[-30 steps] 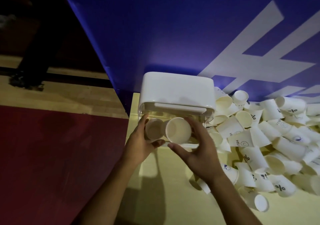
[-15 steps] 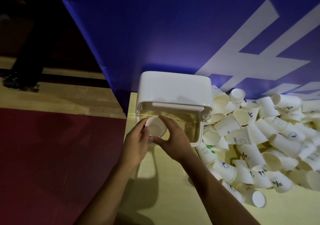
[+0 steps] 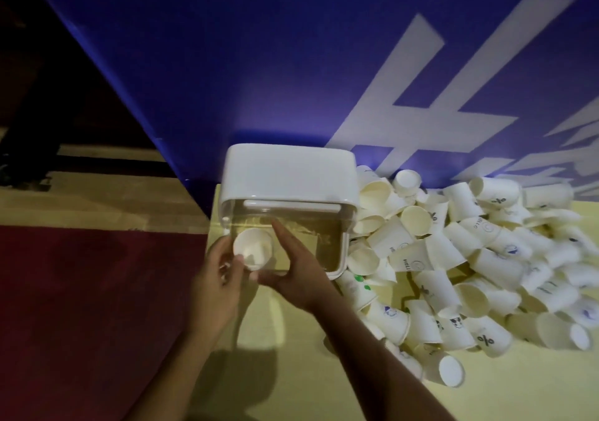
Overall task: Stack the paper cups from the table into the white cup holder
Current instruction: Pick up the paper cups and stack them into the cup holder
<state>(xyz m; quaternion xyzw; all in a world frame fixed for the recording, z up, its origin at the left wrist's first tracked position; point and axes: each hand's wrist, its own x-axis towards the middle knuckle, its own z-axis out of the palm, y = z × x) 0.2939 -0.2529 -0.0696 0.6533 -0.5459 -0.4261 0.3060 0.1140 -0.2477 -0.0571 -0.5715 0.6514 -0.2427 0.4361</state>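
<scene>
The white cup holder [image 3: 291, 174] stands at the table's far left corner, its clear front facing me. A paper cup [image 3: 253, 249] sits mouth-up at the holder's left front. My left hand [image 3: 217, 278] curls around that cup from the left and below. My right hand [image 3: 295, 268] rests against the cup's right side with fingers stretched toward the holder's opening. A big heap of loose paper cups [image 3: 460, 258] covers the table to the right of the holder.
A blue wall panel [image 3: 291, 64] with white lettering rises directly behind the holder and the heap. The pale yellow table [image 3: 291, 356] ends at its left edge just beside my left hand; beyond it lie red carpet [image 3: 81, 307] and wooden floor.
A second cup held a second ago in my right hand has gone onto the cup in my left hand. Both hands have since stayed at the holder's front left.
</scene>
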